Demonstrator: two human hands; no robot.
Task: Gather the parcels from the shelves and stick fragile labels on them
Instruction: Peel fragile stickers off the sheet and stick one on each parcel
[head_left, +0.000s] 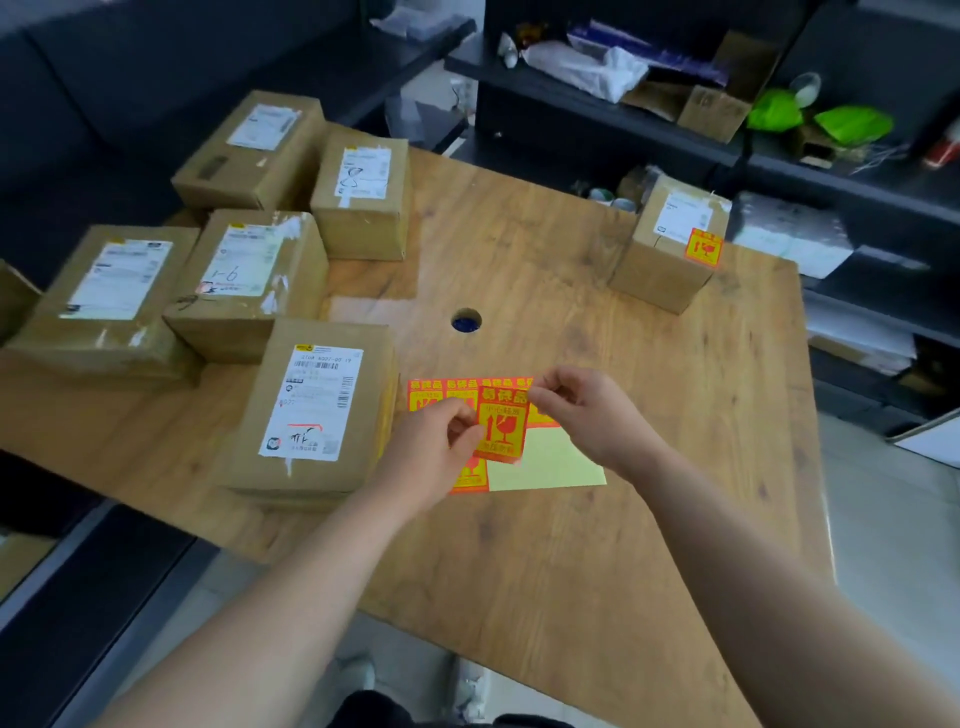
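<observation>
An orange fragile label (501, 423) with a red glass symbol is held just above the label sheet (545, 462), whose pale yellow backing is bare at the right. My left hand (434, 452) pinches the label's left edge and my right hand (587, 410) pinches its top right corner. The nearest parcel (311, 410), a brown box with a white shipping slip, sits just left of my left hand. Several more brown parcels (244, 280) are grouped at the table's left. One parcel (670, 244) at the far right carries an orange fragile label.
The wooden table (571, 545) has a round cable hole (466, 319) in its middle. Dark shelves (675, 130) behind and to the right hold cardboard, white bags and green items. A dark sofa stands at the far left.
</observation>
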